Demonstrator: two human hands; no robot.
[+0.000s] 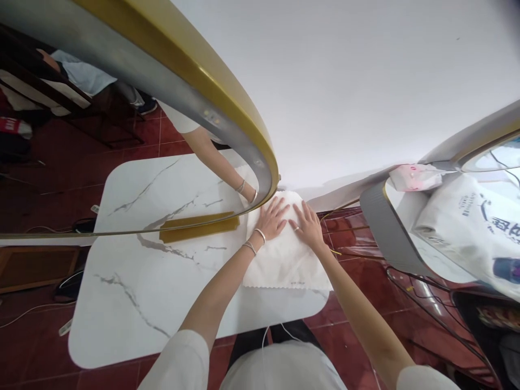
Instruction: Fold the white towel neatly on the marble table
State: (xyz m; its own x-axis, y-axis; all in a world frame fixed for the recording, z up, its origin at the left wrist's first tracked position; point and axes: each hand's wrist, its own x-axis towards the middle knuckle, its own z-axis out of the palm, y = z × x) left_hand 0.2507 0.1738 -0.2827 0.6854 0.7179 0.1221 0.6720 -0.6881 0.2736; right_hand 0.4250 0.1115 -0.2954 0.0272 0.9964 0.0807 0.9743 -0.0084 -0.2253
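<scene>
A white cloth bag (284,265) with a zigzag edge and small faint print lies flat at the right end of a marble-patterned table (134,281). My left hand (271,219) rests flat on its far part, fingers spread. Beside it my right hand (309,227) also lies on the fabric with fingers stretched out and a ring on one finger. The two hands are a little apart. Neither is wrapped around anything, and what is under the fabric cannot be seen.
A large gold-rimmed mirror (227,81) stands against the white wall, reflecting my arm and a seated person. A golden strip (199,227) sits at its foot. On the right, a grey-sided table (402,233) bears a printed white bag (467,216) and a tissue pack (416,177).
</scene>
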